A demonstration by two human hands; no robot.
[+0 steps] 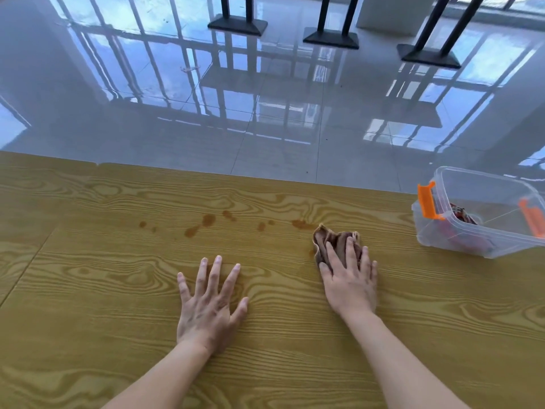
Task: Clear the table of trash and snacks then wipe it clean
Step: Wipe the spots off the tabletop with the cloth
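Note:
The yellow wood-grain table (118, 290) fills the lower half of the view. Several reddish-brown stains (208, 220) dot it near the far edge, from left of centre to just beside the cloth. A crumpled brown cloth (330, 239) lies right of centre, and my right hand (351, 283) presses flat on its near part, fingers spread over it. To the left, my left hand (208, 305) rests palm down on the bare wood with fingers apart and nothing in it.
A clear plastic box (460, 246) with orange latches stands at the table's right edge and holds red wrappers. Beyond the far table edge lies a glossy tiled floor with black table bases (331, 39) at the back.

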